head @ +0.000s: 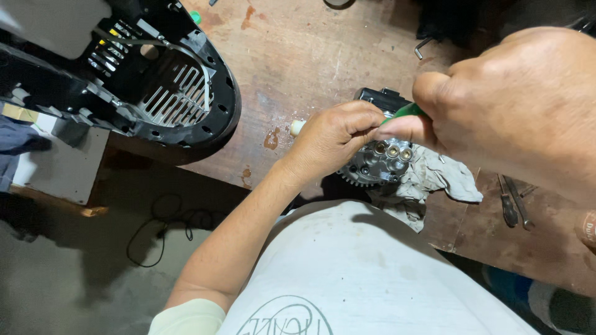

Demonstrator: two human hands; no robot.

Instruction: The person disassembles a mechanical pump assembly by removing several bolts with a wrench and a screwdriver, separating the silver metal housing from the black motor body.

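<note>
Head view: my left hand (332,139) clamps the finned metal pump head (379,162) on a grey rag (437,177) at centre; my right hand (515,105), at three o'clock, grips a green-handled screwdriver (405,112). Stained wooden bench (298,56); black vented housing (167,87) at ten o'clock; concrete floor (62,279) at seven.

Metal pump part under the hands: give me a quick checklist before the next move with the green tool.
1. Metal pump part steadied by left hand: ok.
2. Right hand has a closed grip on the green-handled tool: ok.
3. Tool tip seated in the part: cannot tell, hidden by the fingers.
4. Grey rag lies under and beside the part: ok.
5. Spare screwdrivers on the wooden bench, apart from the hands: ok.
</note>
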